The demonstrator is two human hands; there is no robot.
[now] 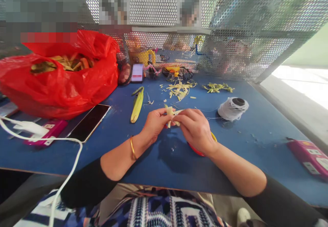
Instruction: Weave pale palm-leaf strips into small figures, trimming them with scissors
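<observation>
Over the middle of the blue table, both my hands pinch a pale folded strip (169, 111) of husk-like material. My left hand (155, 122) grips it from the left side, and my right hand (195, 127) closes on its right end. A thin white thread runs from near my right hand to a spool (232, 109) of white thread on the right. Beneath my right hand, a red and yellow object (196, 150) is mostly hidden. A yellow-green husk piece (137, 105) lies left of my hands. Pale scraps (179, 89) are scattered beyond them.
A red plastic bag (94, 87) with dried husks stands at the left, near a phone (89, 123), a white cable and a magenta power strip (52, 131). Green pieces (217, 87) lie behind the spool. Another magenta strip (311, 158) sits far right. A perforated metal screen (164, 13) borders the back.
</observation>
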